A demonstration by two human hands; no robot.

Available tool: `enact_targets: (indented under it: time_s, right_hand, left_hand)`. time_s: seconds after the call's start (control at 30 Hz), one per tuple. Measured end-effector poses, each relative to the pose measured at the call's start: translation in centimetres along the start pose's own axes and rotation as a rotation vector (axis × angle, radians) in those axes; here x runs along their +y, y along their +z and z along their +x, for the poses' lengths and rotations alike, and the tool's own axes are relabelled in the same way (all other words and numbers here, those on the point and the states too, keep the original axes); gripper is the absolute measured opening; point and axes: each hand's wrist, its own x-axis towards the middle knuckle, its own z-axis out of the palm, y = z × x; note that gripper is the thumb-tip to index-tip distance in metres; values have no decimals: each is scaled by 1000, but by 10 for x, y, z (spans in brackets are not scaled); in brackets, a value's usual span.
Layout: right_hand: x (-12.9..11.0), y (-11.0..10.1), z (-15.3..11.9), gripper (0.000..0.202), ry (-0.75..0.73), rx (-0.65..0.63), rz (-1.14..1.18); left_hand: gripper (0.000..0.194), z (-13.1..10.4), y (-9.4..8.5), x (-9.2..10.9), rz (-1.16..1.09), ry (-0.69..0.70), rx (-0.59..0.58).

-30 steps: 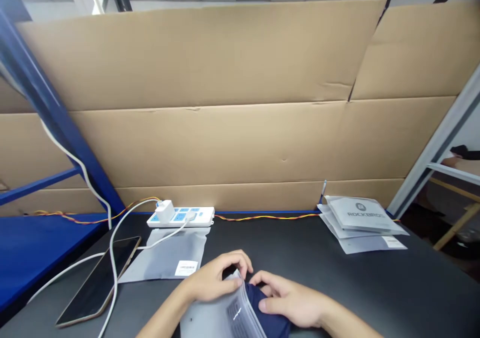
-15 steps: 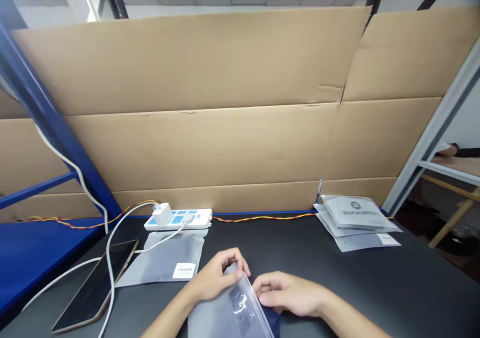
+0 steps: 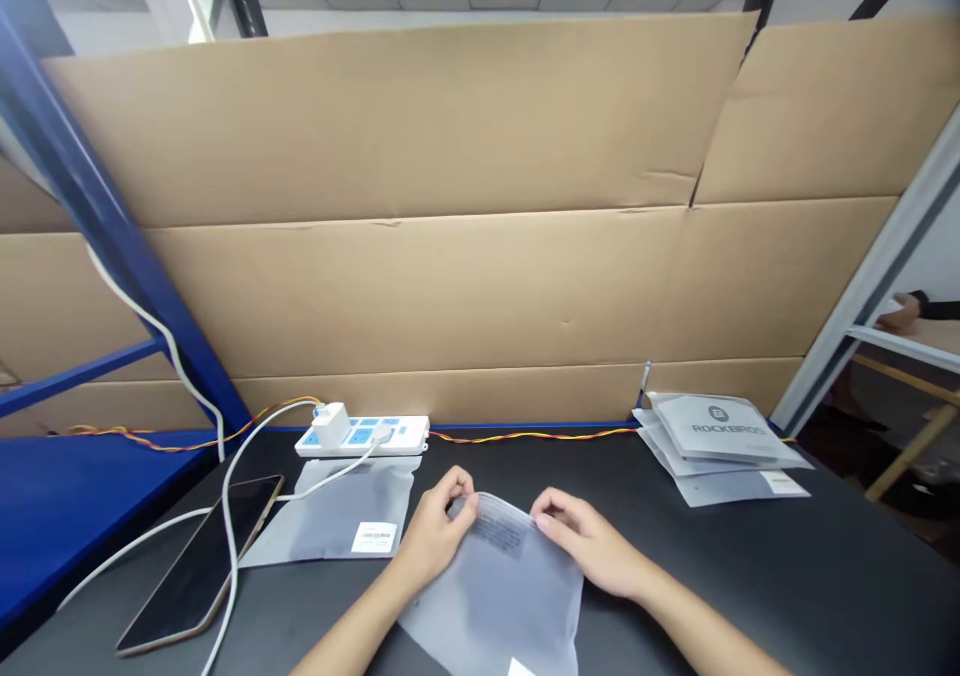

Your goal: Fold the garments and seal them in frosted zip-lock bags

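A frosted plastic zip bag (image 3: 517,591) lies before me at the front of the black table, its top edge pointing away from me. Small dark print shows near that edge, and part of a white label is visible at the bottom of the frame. My left hand (image 3: 439,524) pinches the upper left corner between thumb and fingers. At the upper right corner, my right hand (image 3: 589,541) grips the edge the same way. Whatever the bag contains is hard to make out through the cloudy plastic.
Left of my hands lie another frosted bag with a barcode label (image 3: 330,521), a phone (image 3: 202,566) and a white cable. Behind them sits a power strip (image 3: 405,434). Several printed bags (image 3: 720,436) are stacked at right. Cardboard (image 3: 480,296) walls the back.
The bag has turned to lie flatter with its top edge spread between my hands. My right hand has moved up and right to the corner; the dark blue item beside it no longer shows.
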Motion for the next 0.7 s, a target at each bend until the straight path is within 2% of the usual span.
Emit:
enact_targets:
  time_s: [0.13,0.3,0.4,0.47,0.53,0.63,0.7]
  right_hand:
    - [2,9,1,38,-22,-37,-38]
    - [-2,2,-3,39,31,-273,36]
    - [-6,-2,-5,38,51,-324,64]
    - [-8,-3,-5,43,57,-301,47]
    - [-9,-6,-3,48,46,-218,1]
    - [-7,-19,-1,41,7,-20,-159]
    - [-3,-33,-2,30,26,56,-264]
  left_hand:
    - [13,-2,3,0,63,31,9]
    - [14,1,0,-5,84,24,25]
    - [14,1,-2,-6,86,17,25]
    - [15,1,-5,-2,85,20,11]
    - [16,1,-9,7,75,17,-54]
    - [17,1,-21,21,25,-30,-224]
    - [19,1,-32,27,-9,-82,-362]
